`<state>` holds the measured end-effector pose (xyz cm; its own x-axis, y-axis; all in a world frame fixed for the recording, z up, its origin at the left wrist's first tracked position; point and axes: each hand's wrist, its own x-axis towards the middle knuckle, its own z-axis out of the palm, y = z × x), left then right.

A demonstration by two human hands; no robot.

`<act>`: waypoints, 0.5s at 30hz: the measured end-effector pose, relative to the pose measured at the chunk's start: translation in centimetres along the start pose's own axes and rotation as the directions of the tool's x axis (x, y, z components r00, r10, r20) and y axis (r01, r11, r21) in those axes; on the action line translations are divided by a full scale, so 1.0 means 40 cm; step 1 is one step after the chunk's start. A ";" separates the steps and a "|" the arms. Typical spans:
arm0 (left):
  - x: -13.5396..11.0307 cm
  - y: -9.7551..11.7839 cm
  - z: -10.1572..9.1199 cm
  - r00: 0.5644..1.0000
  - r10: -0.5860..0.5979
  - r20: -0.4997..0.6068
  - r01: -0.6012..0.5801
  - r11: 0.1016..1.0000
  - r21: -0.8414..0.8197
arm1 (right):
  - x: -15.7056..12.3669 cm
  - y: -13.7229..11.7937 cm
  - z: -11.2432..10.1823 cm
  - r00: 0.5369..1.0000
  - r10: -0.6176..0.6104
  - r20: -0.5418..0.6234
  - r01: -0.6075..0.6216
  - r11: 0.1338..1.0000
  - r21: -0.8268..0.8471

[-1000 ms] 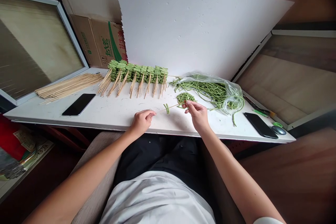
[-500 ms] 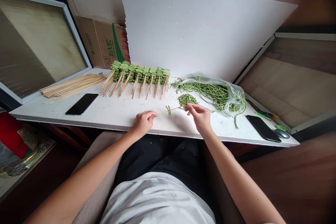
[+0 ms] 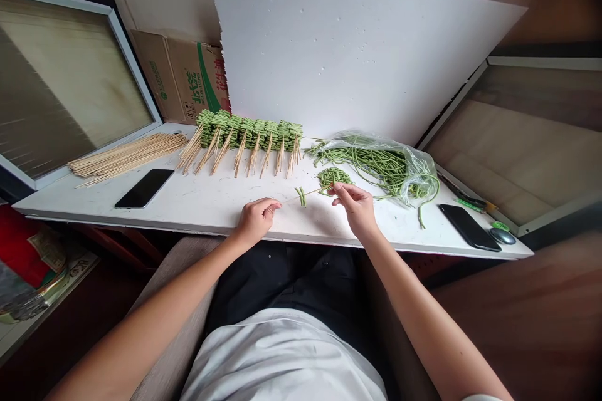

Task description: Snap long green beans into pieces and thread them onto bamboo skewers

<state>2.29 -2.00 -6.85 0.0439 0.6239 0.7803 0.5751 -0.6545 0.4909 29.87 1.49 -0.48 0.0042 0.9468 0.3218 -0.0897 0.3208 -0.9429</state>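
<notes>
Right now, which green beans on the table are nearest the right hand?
The small heap of short pieces, just beyond the right hand; the long beans lie farther right, partly in the bag, and skewered bundles sit farther left.

The white desk (image 3: 211,203) has a flat top with dark specks and scuffs. At its left end lies a sheaf of loose bamboo skewers (image 3: 125,156), with a black-screened smartphone (image 3: 144,188) just in front. Along the back sit stacked bean skewers (image 3: 249,133), sticks pointing forward. To their right, long green beans (image 3: 376,161) spill from a clear plastic bag (image 3: 422,169), a heap of cut bean pieces (image 3: 333,175) before them. Near the right end lie a dark phone (image 3: 469,227), a green ring (image 3: 499,225) and a dark rounded object (image 3: 502,236).
</notes>
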 end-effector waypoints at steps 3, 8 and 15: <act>0.002 0.003 -0.001 1.000 0.000 -0.006 0.000 1.000 0.005 | 0.005 0.018 0.002 0.997 0.065 -0.048 -0.060 0.995 0.083; 0.001 0.004 0.000 1.000 0.020 -0.005 -0.020 1.000 0.020 | 0.008 0.032 0.004 0.996 0.077 -0.044 -0.071 0.991 0.114; -0.003 0.006 -0.004 0.998 0.069 0.008 -0.069 0.997 0.030 | -0.002 0.015 0.006 0.997 -0.025 -0.066 0.022 0.999 -0.046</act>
<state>2.30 -2.28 -6.76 0.0898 0.5810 0.8089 0.5946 -0.6829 0.4244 29.58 1.58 -1.06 0.0726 0.9382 0.3385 -0.0432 0.3420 -0.9387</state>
